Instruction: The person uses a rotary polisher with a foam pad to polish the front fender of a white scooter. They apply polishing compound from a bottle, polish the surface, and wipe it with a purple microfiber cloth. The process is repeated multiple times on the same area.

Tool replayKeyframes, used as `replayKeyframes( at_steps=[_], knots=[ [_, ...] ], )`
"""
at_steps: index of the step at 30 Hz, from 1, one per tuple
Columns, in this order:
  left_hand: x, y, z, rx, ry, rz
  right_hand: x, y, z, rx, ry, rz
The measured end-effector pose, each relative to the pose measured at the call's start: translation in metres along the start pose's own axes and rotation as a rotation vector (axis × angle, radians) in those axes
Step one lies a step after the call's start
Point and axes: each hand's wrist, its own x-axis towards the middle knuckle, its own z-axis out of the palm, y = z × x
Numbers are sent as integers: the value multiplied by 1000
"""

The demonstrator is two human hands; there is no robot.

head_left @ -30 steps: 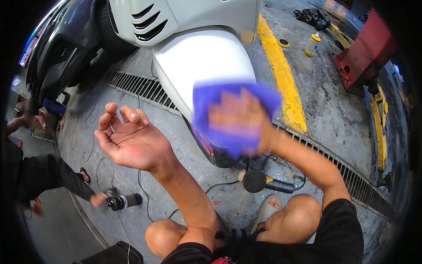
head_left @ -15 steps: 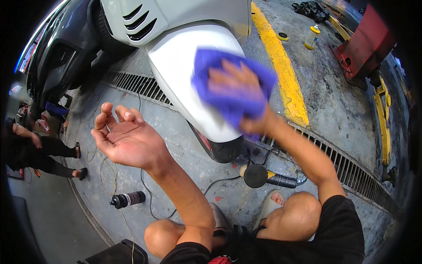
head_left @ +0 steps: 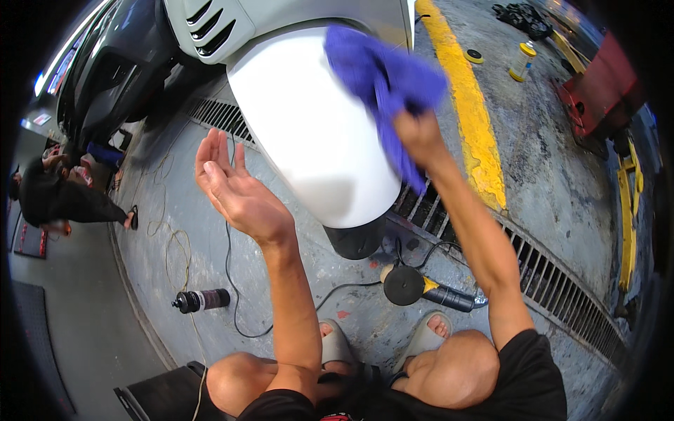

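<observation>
As right hand [head_left: 419, 140] grasps bunched purple cloth [head_left: 397, 74] over right edge of white fender [head_left: 302, 126], left hand [head_left: 249, 200] hangs raised near fender's left edge — unclenched, grasping nothing. Corded polisher [head_left: 404, 285] lies on grey floor [head_left: 203, 249] beyond feet; dark bottle [head_left: 203, 300] lies sideways, well apart, farther left.

gripped in the right hand [head_left: 419, 137]: a blue-violet cloth [head_left: 397, 74], bunched, creased and partly blurred, lying in view across the upper right side of a white fender [head_left: 309, 119], with a loose tail hanging past the edge; hard to tell whether touching. smooth and rounded, tapering down to a black end [head_left: 354, 242]. left of the fender, apart: the left hand [head_left: 246, 189], fingers loosely extended.
</observation>
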Motion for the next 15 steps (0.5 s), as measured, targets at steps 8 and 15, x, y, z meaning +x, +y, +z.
replayKeyframes(
  at_steps=[8, 15],
  knots=[
    [-12, -17, 11, -99, -85, 32, -77, -27, -13, -340, -322, -313],
    [-16, -17, 17, -60, -25, 23, 57, 56, -22, 328, -1, 314]
  ],
)
